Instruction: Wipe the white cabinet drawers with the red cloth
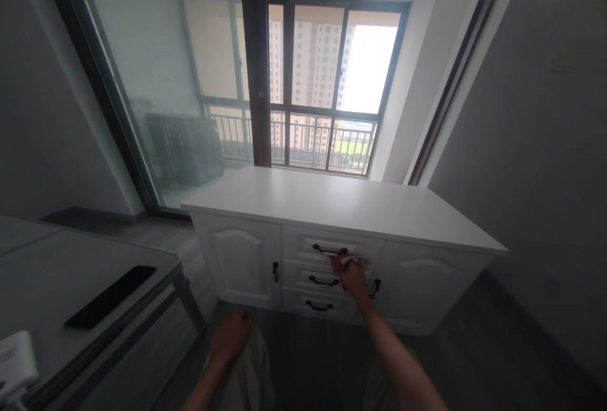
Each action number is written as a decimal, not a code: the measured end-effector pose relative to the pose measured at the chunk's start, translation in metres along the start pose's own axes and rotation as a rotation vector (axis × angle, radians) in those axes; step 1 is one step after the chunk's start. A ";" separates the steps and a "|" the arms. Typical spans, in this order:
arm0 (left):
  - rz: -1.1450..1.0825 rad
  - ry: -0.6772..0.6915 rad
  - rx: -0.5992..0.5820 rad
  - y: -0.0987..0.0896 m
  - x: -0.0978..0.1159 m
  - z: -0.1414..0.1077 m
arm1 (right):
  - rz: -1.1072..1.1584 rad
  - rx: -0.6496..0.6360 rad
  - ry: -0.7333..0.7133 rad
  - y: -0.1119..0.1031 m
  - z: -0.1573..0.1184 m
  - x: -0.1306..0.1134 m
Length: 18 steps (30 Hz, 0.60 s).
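Right hand: grasping a red-and-white cloth in front of the white cabinet.
Cloth: at the cabinet's top drawer, just below the top handle; bunched, presumably so it stays in the grip while loose folds meet the drawer front.
Left hand: low before the cabinet's left door, by the trouser leg; fingers look curled, probably at rest, but I cannot tell whether it grips anything.
Desk: left of the cabinet, carrying a black slab and a white box, perhaps put there to keep them off the cabinet top.
Writing: no brand readable; a faint mark on the white box is too blurred.
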<state>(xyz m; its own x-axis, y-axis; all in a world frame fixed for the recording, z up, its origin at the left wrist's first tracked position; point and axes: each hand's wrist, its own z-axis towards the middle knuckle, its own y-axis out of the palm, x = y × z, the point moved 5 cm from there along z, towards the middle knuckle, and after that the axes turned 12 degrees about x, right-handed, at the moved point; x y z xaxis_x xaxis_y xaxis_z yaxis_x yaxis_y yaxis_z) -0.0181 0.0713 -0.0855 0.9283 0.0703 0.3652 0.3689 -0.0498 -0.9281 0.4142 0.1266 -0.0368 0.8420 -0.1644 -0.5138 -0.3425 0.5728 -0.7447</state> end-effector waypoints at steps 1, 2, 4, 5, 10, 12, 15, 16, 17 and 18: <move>-0.005 -0.007 -0.010 0.000 -0.003 0.001 | -0.015 0.023 0.005 -0.010 0.002 0.014; -0.006 -0.018 -0.019 -0.001 -0.005 0.001 | -0.022 0.039 -0.005 -0.020 0.005 0.024; -0.005 -0.034 -0.022 -0.002 -0.006 0.001 | -0.004 0.046 -0.063 -0.037 0.012 0.033; -0.003 -0.037 -0.016 -0.004 -0.006 0.001 | 0.014 0.045 -0.090 -0.043 0.015 0.032; -0.012 -0.050 0.007 -0.010 -0.004 -0.003 | 0.155 0.095 -0.088 -0.075 0.033 0.014; -0.023 -0.042 0.016 -0.011 -0.005 -0.004 | 0.271 0.167 -0.070 -0.092 0.042 0.006; -0.018 -0.040 0.022 -0.011 -0.006 -0.002 | 0.494 0.251 0.008 -0.115 0.055 -0.001; -0.013 -0.045 0.022 -0.010 -0.006 -0.001 | 0.577 0.250 0.048 -0.120 0.057 -0.002; -0.006 -0.049 0.020 -0.009 -0.005 0.000 | 0.660 0.243 0.087 -0.124 0.058 -0.002; 0.001 -0.051 0.019 -0.009 -0.004 0.000 | 0.748 0.233 0.132 -0.126 0.056 0.000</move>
<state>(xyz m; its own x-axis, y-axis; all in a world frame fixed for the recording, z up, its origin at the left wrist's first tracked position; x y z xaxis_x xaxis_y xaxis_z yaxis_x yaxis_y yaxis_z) -0.0253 0.0713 -0.0791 0.9248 0.1213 0.3606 0.3666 -0.0312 -0.9298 0.4808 0.0996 0.0814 0.3619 0.2446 -0.8995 -0.6892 0.7199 -0.0815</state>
